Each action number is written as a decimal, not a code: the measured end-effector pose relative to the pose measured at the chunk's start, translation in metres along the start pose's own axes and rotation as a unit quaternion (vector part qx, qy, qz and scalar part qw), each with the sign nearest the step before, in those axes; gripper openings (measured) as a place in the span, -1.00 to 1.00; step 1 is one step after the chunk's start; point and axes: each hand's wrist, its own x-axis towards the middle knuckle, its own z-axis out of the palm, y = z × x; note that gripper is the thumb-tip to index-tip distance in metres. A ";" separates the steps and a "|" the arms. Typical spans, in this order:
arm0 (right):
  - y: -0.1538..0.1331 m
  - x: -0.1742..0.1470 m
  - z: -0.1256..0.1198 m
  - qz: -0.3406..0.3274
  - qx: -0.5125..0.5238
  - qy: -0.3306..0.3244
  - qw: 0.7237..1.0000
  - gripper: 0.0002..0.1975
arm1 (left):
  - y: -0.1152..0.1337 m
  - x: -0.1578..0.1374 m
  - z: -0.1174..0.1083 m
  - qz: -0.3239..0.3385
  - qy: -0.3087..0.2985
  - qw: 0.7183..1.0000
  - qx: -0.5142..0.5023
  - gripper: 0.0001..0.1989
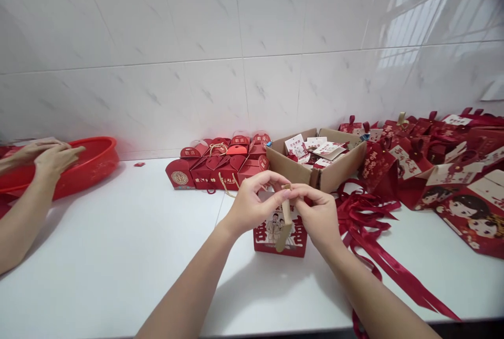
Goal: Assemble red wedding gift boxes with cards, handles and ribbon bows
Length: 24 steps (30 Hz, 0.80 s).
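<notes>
Head view: the person's left hand [258, 197] pinches the upper end of a gold ribbon [286, 218] between thumb and fingertips, and the right hand [317, 218] pinches it from the other side, the fingertips of the 2 hands nearly meeting. Below and between them, a red gift box [262, 242] stands upright on the white table [157, 255], with the ribbon's flat tail hanging across its printed front.

The likeliest trouble is slipping: the ribbon looks smooth, so if either pinch loosens, any fold held there could spring open. A hard or uneven tug might tip or crease the box, since neither hand appears to brace its sides. The right forearm also lies close to a tangle of loose dark red ribbons [366, 218]; brushing it could drag strands over the table's near edge.

The fingers cover the top of the box, so whether a knot, loop or slot sits there cannot be told. The ribbon and hands hide part of the printed front. Far left, a co-worker's hands [59, 155] are over a red basin [112, 151] that the frame cuts off; what they hold, if anything, is unclear.
</notes>
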 end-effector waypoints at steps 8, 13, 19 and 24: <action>-0.001 -0.006 0.000 -0.092 -0.058 -0.016 0.994 -0.82 | -0.009 -0.006 -0.002 -0.011 0.023 0.999 -0.034 -0.92; -0.010 -0.007 -0.006 -0.199 -0.123 -0.027 0.972 -0.91 | -0.015 -0.017 -0.012 0.093 0.106 0.990 -0.029 -0.95; -0.021 -0.009 -0.016 -0.369 -0.222 -0.030 0.902 -0.73 | -0.006 -0.025 -0.016 0.186 0.044 0.981 -0.045 -0.94; -0.030 -0.011 -0.022 -0.428 -0.268 -0.076 0.860 -0.73 | -0.001 -0.022 -0.013 0.199 -0.018 0.977 -0.068 -0.85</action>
